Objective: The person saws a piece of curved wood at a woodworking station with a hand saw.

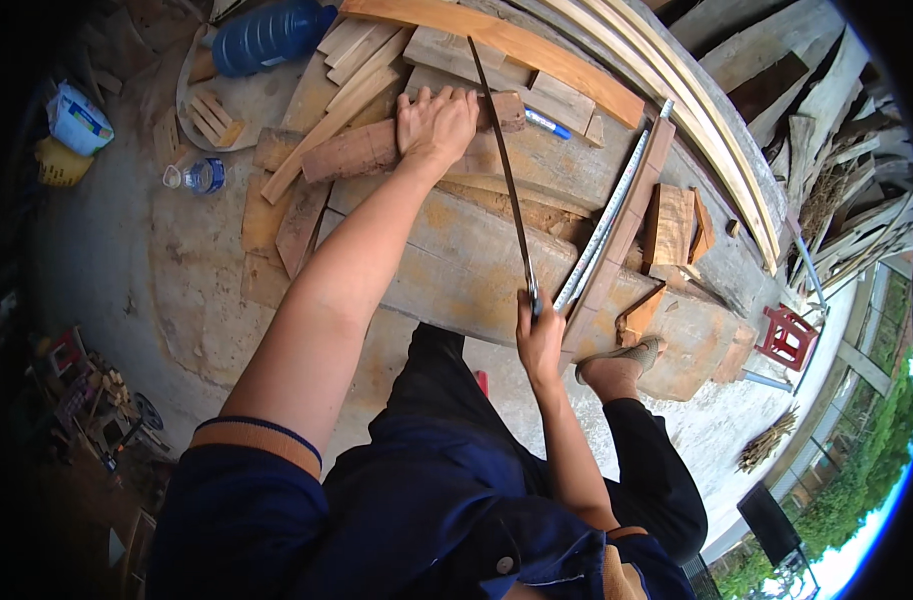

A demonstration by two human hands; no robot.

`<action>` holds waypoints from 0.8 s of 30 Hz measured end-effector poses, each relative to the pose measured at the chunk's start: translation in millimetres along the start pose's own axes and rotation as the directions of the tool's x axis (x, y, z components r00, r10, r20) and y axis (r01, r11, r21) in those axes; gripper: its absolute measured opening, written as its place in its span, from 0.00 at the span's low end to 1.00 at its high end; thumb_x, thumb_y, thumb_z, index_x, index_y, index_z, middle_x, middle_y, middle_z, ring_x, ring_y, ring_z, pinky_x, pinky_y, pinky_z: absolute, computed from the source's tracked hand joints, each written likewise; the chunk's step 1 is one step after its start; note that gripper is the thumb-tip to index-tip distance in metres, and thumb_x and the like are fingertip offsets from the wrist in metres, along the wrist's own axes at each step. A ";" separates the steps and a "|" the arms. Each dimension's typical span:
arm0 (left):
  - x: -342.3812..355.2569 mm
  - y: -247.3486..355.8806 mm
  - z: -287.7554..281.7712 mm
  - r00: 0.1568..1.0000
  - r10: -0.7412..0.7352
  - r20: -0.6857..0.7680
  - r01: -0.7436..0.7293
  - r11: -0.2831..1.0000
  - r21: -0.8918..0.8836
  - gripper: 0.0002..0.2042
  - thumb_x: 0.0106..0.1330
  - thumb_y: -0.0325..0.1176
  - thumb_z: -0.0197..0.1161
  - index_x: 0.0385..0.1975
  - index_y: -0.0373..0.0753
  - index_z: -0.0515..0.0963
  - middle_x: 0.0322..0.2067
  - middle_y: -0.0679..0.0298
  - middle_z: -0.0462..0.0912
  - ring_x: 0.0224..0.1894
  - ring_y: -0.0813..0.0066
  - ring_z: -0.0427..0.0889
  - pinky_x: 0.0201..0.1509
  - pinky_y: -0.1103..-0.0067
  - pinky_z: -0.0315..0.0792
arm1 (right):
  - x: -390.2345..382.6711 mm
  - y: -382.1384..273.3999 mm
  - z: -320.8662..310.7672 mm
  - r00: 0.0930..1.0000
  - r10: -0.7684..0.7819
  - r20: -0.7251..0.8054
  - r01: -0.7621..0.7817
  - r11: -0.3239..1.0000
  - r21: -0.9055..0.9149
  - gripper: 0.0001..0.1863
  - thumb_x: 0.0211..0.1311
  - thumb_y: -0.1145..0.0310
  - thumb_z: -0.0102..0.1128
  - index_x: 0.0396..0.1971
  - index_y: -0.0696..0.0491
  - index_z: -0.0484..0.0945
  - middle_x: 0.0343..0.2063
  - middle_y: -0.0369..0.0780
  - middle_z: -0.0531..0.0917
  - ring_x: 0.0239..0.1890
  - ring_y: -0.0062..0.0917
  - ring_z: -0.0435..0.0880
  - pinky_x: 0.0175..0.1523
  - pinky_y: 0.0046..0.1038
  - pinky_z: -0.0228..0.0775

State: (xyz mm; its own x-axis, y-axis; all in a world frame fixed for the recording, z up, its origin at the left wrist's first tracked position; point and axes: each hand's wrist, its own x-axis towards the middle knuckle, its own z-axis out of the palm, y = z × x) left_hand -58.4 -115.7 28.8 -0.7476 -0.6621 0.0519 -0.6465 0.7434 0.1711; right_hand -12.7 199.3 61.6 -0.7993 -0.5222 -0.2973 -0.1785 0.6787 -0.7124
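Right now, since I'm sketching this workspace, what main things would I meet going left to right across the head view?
White-and-blue container → big blue bottle → left hand, resting on a reddish-brown wood block → right hand, gripping a thin-bladed saw → shoe → red stool.

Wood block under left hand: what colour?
The wood block is reddish brown; head view shows it.

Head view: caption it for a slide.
Left hand on a reddish-brown wooden block, right hand gripping a long-bladed saw.
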 end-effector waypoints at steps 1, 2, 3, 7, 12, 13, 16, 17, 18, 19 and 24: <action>-0.8 -0.6 -1.2 1.000 0.000 0.003 0.000 1.000 -0.002 0.22 0.77 0.46 0.42 0.38 0.41 0.83 0.41 0.60 0.86 0.48 0.58 0.80 0.52 0.59 0.68 | -10.6 -3.7 -1.5 1.000 0.023 -0.005 -0.023 0.999 0.039 0.14 0.70 0.63 0.58 0.34 0.61 0.77 0.19 0.58 0.75 0.26 0.57 0.79 0.28 0.45 0.68; -2.0 -3.0 -3.2 1.000 -0.014 0.005 0.014 1.000 -0.014 0.22 0.77 0.46 0.42 0.38 0.41 0.83 0.41 0.60 0.86 0.48 0.59 0.80 0.52 0.58 0.68 | -12.5 -7.9 -1.1 0.997 0.072 0.029 -0.073 0.996 0.048 0.14 0.71 0.63 0.57 0.35 0.61 0.77 0.20 0.59 0.75 0.28 0.57 0.79 0.29 0.45 0.68; -2.6 -3.9 -6.0 1.000 -0.024 0.005 0.024 0.999 -0.028 0.22 0.77 0.46 0.42 0.38 0.41 0.83 0.41 0.59 0.86 0.49 0.59 0.80 0.52 0.58 0.68 | -6.0 -12.9 2.8 1.000 -0.017 -0.025 0.018 0.999 0.045 0.14 0.71 0.62 0.57 0.35 0.61 0.78 0.20 0.59 0.76 0.28 0.57 0.79 0.30 0.45 0.68; 2.9 4.3 -0.3 1.000 0.017 0.019 -0.016 1.000 -0.020 0.22 0.77 0.47 0.41 0.38 0.41 0.83 0.41 0.59 0.86 0.47 0.58 0.81 0.54 0.59 0.69 | 92.2 -48.9 21.9 1.000 -0.029 -0.004 0.029 0.999 0.041 0.17 0.70 0.60 0.58 0.34 0.62 0.78 0.20 0.59 0.78 0.27 0.58 0.79 0.31 0.46 0.69; 3.4 -7.5 3.1 0.999 0.041 -0.033 -0.043 0.998 -0.043 0.21 0.76 0.46 0.43 0.37 0.42 0.84 0.41 0.60 0.87 0.48 0.57 0.82 0.55 0.58 0.68 | 99.3 -51.9 13.9 0.999 -0.053 0.013 0.052 0.996 0.071 0.20 0.69 0.57 0.59 0.32 0.62 0.78 0.20 0.59 0.78 0.25 0.55 0.80 0.31 0.45 0.70; 3.9 -11.8 1.2 0.999 0.031 0.007 -0.031 0.999 -0.035 0.21 0.76 0.47 0.43 0.39 0.42 0.83 0.42 0.60 0.86 0.49 0.57 0.81 0.57 0.59 0.67 | 90.9 -56.9 13.8 0.993 -0.114 -0.016 0.115 0.992 0.043 0.21 0.69 0.56 0.59 0.32 0.62 0.79 0.19 0.58 0.78 0.24 0.54 0.80 0.31 0.45 0.70; 2.7 -1.7 -1.1 0.995 0.094 0.032 -0.093 0.995 -0.037 0.22 0.76 0.48 0.42 0.40 0.42 0.83 0.43 0.59 0.86 0.50 0.57 0.81 0.58 0.59 0.67 | 74.7 -37.8 46.5 0.996 0.030 -0.081 -0.012 0.978 0.208 0.24 0.69 0.51 0.58 0.30 0.62 0.78 0.15 0.53 0.75 0.20 0.46 0.78 0.31 0.42 0.68; 4.1 3.4 -1.2 0.990 0.143 0.019 -0.142 0.990 -0.025 0.22 0.77 0.48 0.41 0.41 0.42 0.83 0.43 0.58 0.86 0.49 0.56 0.81 0.58 0.60 0.68 | 74.1 -32.2 53.0 0.990 0.115 -0.080 -0.081 0.936 0.343 0.25 0.69 0.49 0.58 0.29 0.62 0.78 0.14 0.52 0.74 0.19 0.43 0.76 0.31 0.41 0.68; 2.9 3.0 0.3 0.982 0.191 0.018 -0.191 0.982 -0.007 0.23 0.77 0.49 0.40 0.42 0.43 0.82 0.43 0.58 0.86 0.47 0.55 0.82 0.57 0.61 0.69 | 73.9 -29.0 58.8 0.986 0.165 -0.021 -0.133 0.854 0.504 0.26 0.68 0.49 0.58 0.29 0.62 0.78 0.14 0.52 0.72 0.18 0.42 0.73 0.30 0.40 0.66; 0.7 0.7 -1.9 0.976 0.217 0.016 -0.217 0.976 0.000 0.23 0.77 0.49 0.40 0.42 0.43 0.82 0.43 0.58 0.86 0.47 0.55 0.82 0.57 0.61 0.69 | 73.1 -30.4 58.0 0.984 0.176 -0.038 -0.131 0.844 0.520 0.26 0.68 0.49 0.58 0.29 0.62 0.78 0.14 0.52 0.72 0.18 0.42 0.73 0.30 0.40 0.66; 0.5 -12.1 -6.0 0.989 0.129 0.067 -0.122 0.987 -0.102 0.25 0.78 0.50 0.36 0.48 0.43 0.81 0.48 0.60 0.84 0.52 0.57 0.80 0.60 0.60 0.68 | 68.2 -46.8 45.7 0.982 -0.023 -0.185 0.057 0.981 0.183 0.23 0.68 0.51 0.58 0.29 0.60 0.77 0.14 0.51 0.71 0.18 0.47 0.72 0.29 0.41 0.66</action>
State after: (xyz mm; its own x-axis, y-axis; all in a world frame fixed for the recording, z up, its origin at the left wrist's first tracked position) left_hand -50.0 -125.6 32.7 -0.8333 -0.5527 0.0076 -0.5316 0.8050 0.2635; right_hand -32.7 108.4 45.6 -0.8874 -0.4330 -0.1584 -0.1159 0.5420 -0.8323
